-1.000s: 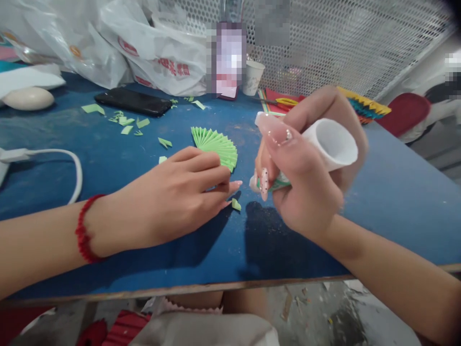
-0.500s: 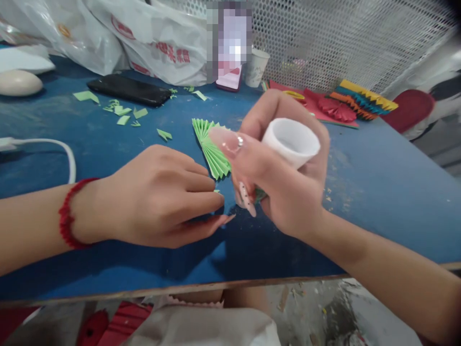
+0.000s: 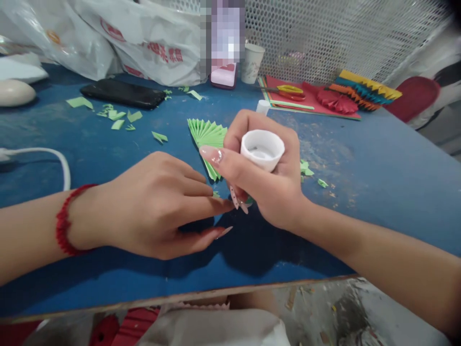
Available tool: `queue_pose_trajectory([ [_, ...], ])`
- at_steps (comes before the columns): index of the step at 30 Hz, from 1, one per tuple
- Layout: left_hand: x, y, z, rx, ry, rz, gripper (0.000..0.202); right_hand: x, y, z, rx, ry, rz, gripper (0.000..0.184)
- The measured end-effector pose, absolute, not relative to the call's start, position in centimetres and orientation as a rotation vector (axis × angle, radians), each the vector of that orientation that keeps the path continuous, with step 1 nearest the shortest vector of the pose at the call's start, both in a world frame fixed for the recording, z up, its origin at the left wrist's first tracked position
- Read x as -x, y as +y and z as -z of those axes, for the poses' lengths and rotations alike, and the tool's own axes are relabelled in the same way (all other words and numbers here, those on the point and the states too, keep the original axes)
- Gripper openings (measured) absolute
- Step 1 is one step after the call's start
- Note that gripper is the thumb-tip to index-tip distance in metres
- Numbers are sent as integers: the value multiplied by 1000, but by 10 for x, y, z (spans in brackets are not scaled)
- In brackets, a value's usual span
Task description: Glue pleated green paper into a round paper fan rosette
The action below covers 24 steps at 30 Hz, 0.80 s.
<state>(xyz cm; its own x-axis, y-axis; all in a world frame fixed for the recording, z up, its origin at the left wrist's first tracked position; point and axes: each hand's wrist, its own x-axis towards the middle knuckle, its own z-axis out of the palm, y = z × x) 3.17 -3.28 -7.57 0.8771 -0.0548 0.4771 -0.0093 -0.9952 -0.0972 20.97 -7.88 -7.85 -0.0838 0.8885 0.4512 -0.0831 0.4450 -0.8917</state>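
1. Head view, right hand point(image 3: 266, 178): the fingers are wrapped around a white tube point(image 3: 262, 151), with the thumb laid along its near side. The tube's wide hollow end faces up out of the fist; its narrow lower end is mostly covered by the fingers, and a little green shows beneath them.
2. Head view, left hand point(image 3: 158, 206): it lies low over the blue table point(image 3: 363, 173), back uppermost, a red bracelet point(image 3: 64, 222) at the wrist. Thumb and forefinger are spread, with a gap between them; the forefinger reaches close to the right hand's nails. From here I cannot tell whether the hidden fingertips touch anything.
3. Head view, green paper fan point(image 3: 204, 132): pleated, on the table just beyond the left fingers, partly covered by the right thumb. It lies outside the right hand's grip, to the left of the tube.
4. Head view, surroundings: green scraps point(image 3: 115, 115) lie near a black phone point(image 3: 122, 93). A small white cap point(image 3: 262, 106) stands beyond the right hand. Farther back are scissors point(image 3: 291, 90) on red paper point(image 3: 277, 85), and a paper cup point(image 3: 252, 63) beside a plastic bag point(image 3: 154, 57).
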Motion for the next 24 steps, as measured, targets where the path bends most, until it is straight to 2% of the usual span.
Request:
queue_pose_trajectory([
  [7,-33,-36,75,2969,18,732,21,-207,-81,75,795,-1391,-1009,38],
  [12,-34,-36,74,2986,51,727,17,-205,-82,73,852,-1345,-1035,41],
  [19,-34,-36,75,2955,38,716,26,-202,-82,74,801,-1349,-962,37],
  [24,-31,-36,76,2930,48,694,25,-198,-83,64,920,-1350,-993,37],
])
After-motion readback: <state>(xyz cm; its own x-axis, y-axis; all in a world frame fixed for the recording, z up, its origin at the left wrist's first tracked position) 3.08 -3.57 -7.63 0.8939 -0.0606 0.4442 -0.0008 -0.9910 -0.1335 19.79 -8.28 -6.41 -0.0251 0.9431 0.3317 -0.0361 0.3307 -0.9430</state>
